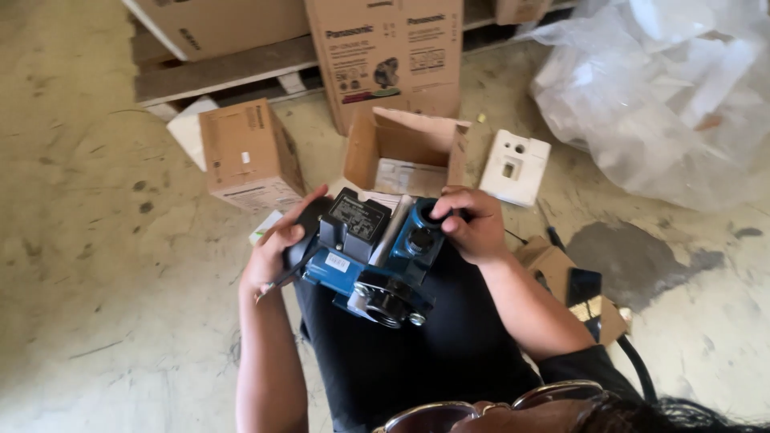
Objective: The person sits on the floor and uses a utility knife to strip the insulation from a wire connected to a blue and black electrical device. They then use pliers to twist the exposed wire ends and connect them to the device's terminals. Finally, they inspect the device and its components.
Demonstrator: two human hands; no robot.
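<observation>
A blue and black water pump (370, 256) rests on my lap, its round metal port facing me. My left hand (277, 244) grips the black motor end on the pump's left side. At the upper right, my right hand (473, 224) closes its fingers on a black round cap on top of the blue pump body. A black box with a label sits on top of the pump between my hands.
An open small cardboard box (405, 152) lies just beyond the pump. A closed carton (249, 152) stands at the left, and a taller one (385, 56) behind. A white foam block (516, 166) and crumpled clear plastic (666, 96) lie at the right on the concrete floor.
</observation>
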